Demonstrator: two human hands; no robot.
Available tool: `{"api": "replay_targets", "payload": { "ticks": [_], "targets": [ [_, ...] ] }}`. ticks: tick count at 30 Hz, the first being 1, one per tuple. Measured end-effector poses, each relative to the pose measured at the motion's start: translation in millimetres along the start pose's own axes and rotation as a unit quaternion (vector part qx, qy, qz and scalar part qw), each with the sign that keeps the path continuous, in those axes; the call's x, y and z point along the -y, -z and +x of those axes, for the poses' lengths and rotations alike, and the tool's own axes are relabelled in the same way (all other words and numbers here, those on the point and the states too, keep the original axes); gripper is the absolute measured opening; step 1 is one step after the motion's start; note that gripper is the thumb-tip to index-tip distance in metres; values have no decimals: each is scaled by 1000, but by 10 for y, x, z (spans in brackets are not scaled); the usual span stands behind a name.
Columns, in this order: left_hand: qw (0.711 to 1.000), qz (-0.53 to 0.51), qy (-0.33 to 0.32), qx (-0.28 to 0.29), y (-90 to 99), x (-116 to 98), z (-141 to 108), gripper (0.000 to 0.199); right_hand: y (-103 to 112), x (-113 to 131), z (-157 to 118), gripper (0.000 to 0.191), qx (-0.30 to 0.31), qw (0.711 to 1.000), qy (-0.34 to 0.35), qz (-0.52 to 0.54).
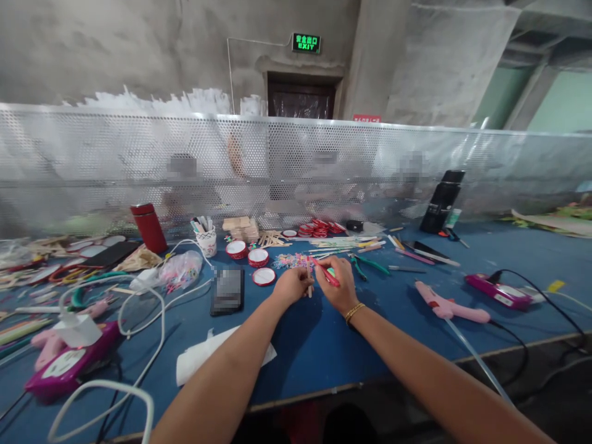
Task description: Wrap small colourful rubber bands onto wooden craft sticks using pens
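The right hand [341, 285] closes around a red pen-like tool [331, 279], partly hiding it; its tip is hard to make out. A patterned cup [207, 243] holds slim pale items [202, 224]; a clear bag [190, 262] holds small colourful pieces [176, 280]. The left hand [291, 287] pinches a pale stick [310, 288] between both hands, over the worktop [305, 351].

Head-worn view, forward and down across the blue table [319, 357]

A blue table [300, 364] is backed by a perforated screen [287, 169]; a lit sign [306, 43] is mounted above a door [300, 102].
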State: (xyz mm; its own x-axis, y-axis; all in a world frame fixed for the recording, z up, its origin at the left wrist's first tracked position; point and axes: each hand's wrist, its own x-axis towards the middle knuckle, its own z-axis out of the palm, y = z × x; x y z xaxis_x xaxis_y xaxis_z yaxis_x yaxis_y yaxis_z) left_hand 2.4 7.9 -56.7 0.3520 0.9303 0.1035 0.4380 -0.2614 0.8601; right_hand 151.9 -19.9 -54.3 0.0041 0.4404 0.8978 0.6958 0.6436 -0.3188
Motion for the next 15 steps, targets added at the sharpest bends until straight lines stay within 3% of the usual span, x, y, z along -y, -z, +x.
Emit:
{"api": "replay_targets", "payload": {
  "ticks": [15],
  "targets": [
    [993,112,-23,-21,20,-60,-86,23,-3,-6,-44,4,5,1000,9,-12]
  ]
}}
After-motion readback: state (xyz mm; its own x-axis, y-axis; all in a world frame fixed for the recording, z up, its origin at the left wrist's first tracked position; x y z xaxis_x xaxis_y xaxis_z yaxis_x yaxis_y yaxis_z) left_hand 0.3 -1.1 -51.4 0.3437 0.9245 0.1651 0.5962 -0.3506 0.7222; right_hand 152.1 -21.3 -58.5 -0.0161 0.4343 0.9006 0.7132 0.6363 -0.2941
